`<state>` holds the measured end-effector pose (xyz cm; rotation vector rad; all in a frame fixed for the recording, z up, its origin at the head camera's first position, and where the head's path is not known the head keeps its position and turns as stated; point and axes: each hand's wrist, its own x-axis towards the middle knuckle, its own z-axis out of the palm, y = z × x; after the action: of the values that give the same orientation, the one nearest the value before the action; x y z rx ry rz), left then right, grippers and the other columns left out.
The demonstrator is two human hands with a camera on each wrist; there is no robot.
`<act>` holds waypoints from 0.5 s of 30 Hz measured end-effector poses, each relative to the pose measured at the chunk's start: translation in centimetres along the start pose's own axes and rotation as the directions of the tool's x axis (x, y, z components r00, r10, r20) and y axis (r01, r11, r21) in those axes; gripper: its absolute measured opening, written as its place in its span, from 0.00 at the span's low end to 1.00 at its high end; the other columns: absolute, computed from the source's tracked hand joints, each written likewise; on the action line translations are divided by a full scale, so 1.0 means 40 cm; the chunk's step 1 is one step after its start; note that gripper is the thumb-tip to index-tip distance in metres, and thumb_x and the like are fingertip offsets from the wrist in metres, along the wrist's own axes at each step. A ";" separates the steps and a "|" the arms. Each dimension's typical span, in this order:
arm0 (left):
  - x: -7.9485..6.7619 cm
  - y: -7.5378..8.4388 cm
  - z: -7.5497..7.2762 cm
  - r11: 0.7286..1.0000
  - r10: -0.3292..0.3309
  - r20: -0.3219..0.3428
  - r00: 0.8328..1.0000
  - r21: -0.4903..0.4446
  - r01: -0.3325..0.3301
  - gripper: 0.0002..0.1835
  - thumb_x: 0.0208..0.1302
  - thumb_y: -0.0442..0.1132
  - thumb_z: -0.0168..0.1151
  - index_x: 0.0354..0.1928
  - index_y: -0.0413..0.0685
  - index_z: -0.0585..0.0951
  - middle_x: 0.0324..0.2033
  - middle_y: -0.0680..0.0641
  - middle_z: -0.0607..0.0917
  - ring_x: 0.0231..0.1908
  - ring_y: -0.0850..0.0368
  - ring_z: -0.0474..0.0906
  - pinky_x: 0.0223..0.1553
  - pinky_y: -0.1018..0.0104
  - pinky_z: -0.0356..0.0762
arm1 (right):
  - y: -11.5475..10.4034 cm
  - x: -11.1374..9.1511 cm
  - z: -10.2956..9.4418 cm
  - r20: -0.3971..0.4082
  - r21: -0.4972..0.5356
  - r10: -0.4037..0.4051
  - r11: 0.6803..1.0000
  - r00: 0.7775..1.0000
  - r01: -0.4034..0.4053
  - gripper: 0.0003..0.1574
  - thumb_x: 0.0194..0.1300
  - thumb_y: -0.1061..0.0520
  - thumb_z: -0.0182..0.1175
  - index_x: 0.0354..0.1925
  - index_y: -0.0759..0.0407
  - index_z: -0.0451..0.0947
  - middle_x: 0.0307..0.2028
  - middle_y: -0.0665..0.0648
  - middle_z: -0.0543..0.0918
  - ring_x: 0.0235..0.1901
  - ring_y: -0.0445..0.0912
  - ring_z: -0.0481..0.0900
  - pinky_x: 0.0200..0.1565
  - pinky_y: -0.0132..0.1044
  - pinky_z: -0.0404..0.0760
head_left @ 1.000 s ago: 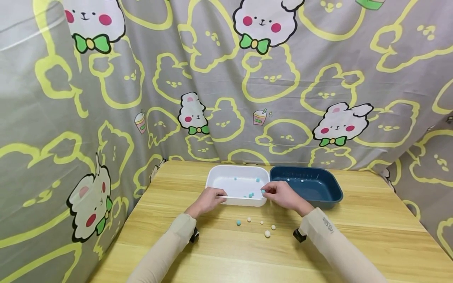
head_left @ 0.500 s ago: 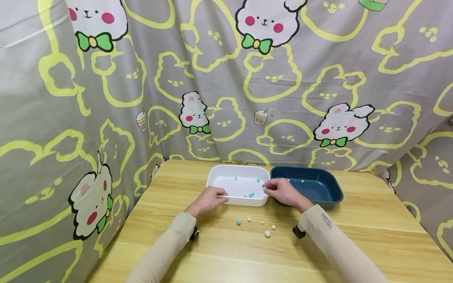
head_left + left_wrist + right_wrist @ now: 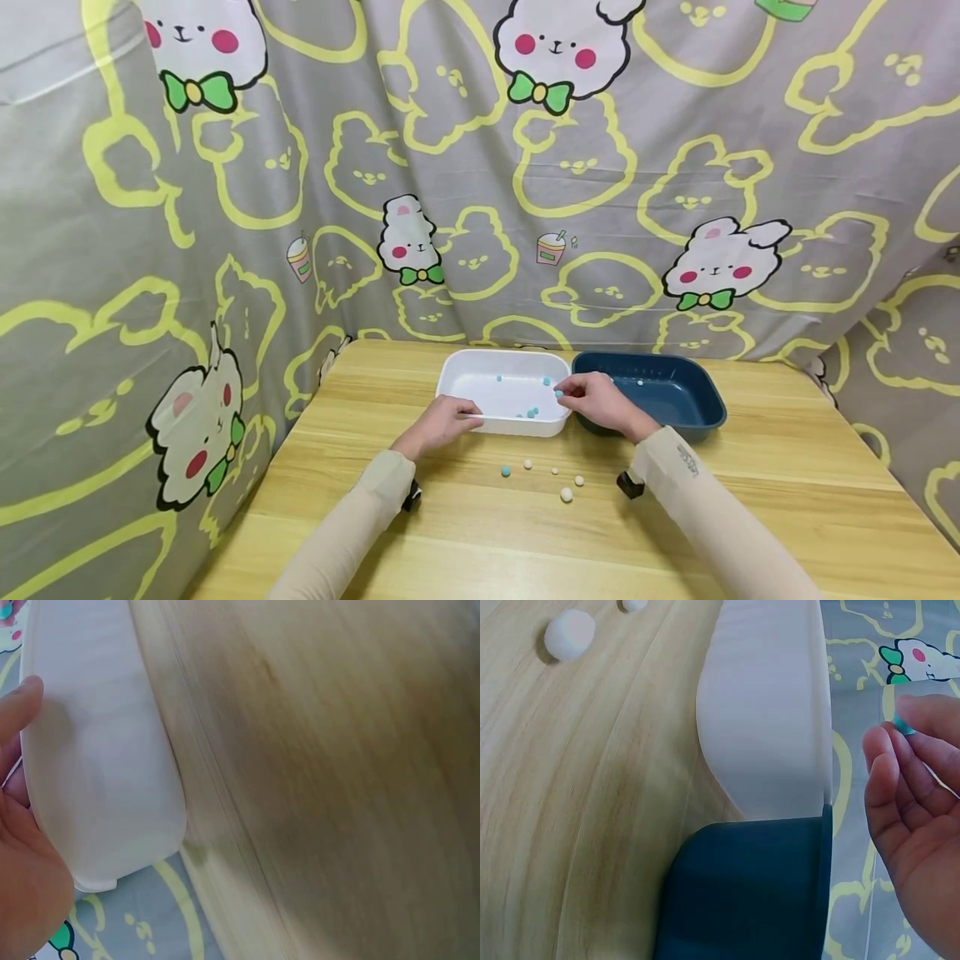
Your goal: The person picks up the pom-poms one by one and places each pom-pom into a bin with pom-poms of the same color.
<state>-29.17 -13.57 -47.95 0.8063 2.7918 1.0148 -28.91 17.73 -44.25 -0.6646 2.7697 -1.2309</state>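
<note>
My left hand (image 3: 441,423) grips the near left rim of a white plastic basin (image 3: 517,427). In the left wrist view its thumb lies on the basin's outer wall, the fingers behind the rim. My right hand (image 3: 598,402) pinches a small blue ball (image 3: 904,725) between thumb and fingertips, above the basin's right edge. Several blue balls lie inside the white basin, one blue ball (image 3: 547,381) near its right wall. On the table in front are another blue ball (image 3: 506,472), a larger white ball (image 3: 566,495) and several smaller white ones.
A dark blue basin (image 3: 701,400) stands right against the white one, with a small white ball (image 3: 641,383) visible in it; my right hand covers its left part. Both stand on a wooden table (image 3: 480,542). A patterned grey curtain (image 3: 480,183) hangs behind and at the sides.
My right hand, still pinching the blue ball, has risen slightly away from the near right corner of the white basin. My left hand keeps its place on the rim.
</note>
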 end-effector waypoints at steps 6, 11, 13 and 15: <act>0.001 -0.003 0.001 1.000 0.021 -0.004 1.000 0.002 -0.021 0.06 0.64 0.44 0.62 0.32 0.55 0.85 0.29 0.61 0.84 0.27 0.66 0.73 0.32 0.69 0.73 | -0.006 0.006 0.001 0.010 0.015 -0.008 1.000 1.000 0.008 0.15 0.64 0.59 0.61 0.46 0.66 0.81 0.33 0.52 0.81 0.32 0.43 0.76 0.34 0.36 0.77; 0.000 -0.003 -0.001 1.000 0.003 0.002 1.000 0.003 -0.003 0.06 0.65 0.45 0.61 0.33 0.56 0.86 0.29 0.61 0.84 0.26 0.66 0.72 0.31 0.70 0.72 | -0.006 0.011 0.000 0.017 0.030 -0.003 1.000 1.000 0.002 0.16 0.65 0.58 0.60 0.48 0.66 0.80 0.35 0.52 0.80 0.32 0.43 0.76 0.34 0.36 0.77; -0.001 -0.003 -0.002 1.000 0.005 0.003 1.000 0.003 -0.005 0.06 0.65 0.45 0.61 0.33 0.56 0.86 0.30 0.61 0.84 0.26 0.66 0.72 0.31 0.70 0.72 | -0.007 0.013 0.000 0.018 0.031 0.005 1.000 1.000 -0.006 0.16 0.65 0.57 0.60 0.48 0.65 0.80 0.35 0.52 0.80 0.33 0.43 0.76 0.34 0.37 0.77; -0.002 -0.002 -0.002 1.000 0.009 0.002 1.000 0.004 -0.009 0.06 0.65 0.45 0.61 0.33 0.56 0.86 0.29 0.61 0.84 0.26 0.66 0.72 0.31 0.70 0.72 | -0.007 0.016 0.000 0.018 0.031 0.013 0.999 1.000 -0.013 0.15 0.65 0.57 0.60 0.48 0.64 0.81 0.35 0.52 0.80 0.33 0.44 0.76 0.35 0.37 0.77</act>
<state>-29.17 -13.71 -47.96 0.8211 2.7922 1.0094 -29.37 17.31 -43.97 -0.6504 2.7304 -1.2570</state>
